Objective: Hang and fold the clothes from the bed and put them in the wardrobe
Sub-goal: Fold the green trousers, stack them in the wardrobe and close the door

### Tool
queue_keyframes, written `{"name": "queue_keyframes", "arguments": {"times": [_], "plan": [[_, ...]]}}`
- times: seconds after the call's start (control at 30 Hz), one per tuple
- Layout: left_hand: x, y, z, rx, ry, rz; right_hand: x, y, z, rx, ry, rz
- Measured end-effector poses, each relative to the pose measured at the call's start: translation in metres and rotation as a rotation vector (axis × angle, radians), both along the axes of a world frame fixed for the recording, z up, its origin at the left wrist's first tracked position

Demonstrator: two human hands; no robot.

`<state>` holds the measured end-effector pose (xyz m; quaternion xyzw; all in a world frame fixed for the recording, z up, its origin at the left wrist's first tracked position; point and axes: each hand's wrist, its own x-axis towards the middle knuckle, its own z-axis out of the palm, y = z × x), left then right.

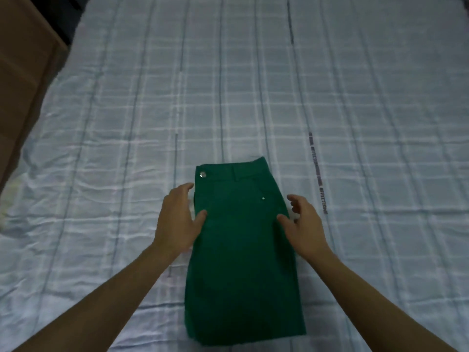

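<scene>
A pair of green trousers (241,250) lies folded lengthwise on the bed (355,123), waistband and silver button at the far end. My left hand (177,219) rests at the trousers' left edge, thumb touching the cloth and fingers spread. At the right edge my right hand (304,224) hovers with its fingers apart and the thumb on the fabric. Neither hand grips the cloth.
The bed is covered with a pale blue checked sheet, wrinkled at the left. A brown wooden piece of furniture (22,72) stands along the bed's left side. A pale item (7,199) shows at the left edge.
</scene>
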<state>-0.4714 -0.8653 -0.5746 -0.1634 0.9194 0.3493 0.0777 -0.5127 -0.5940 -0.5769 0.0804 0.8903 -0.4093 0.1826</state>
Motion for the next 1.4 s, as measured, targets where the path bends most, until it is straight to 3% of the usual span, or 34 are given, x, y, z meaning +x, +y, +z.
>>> {"name": "queue_keyframes", "arguments": {"times": [0.17,0.4,0.67,0.8,0.93,1.13,1.4], "plan": [[0.058,0.011,-0.013,0.076,-0.192,0.101,0.054,0.022,-0.018,0.0,-0.036,0.014],[0.119,0.04,-0.017,0.205,-0.289,0.231,0.108,0.032,-0.027,-0.121,-0.056,0.004],[0.139,0.059,-0.007,0.163,0.014,0.316,0.12,0.037,-0.025,-0.086,0.194,-0.067],[0.141,0.061,-0.005,0.122,0.104,0.326,0.115,0.03,-0.025,-0.083,0.098,-0.037],[0.145,0.06,-0.01,0.12,0.104,0.354,0.118,0.022,-0.022,-0.116,-0.059,-0.053],[0.154,0.053,-0.022,0.174,0.021,0.385,0.129,0.016,-0.029,0.043,0.115,-0.033],[0.154,0.055,-0.017,0.252,0.031,0.404,0.131,0.014,-0.024,-0.069,0.147,-0.086]]}}
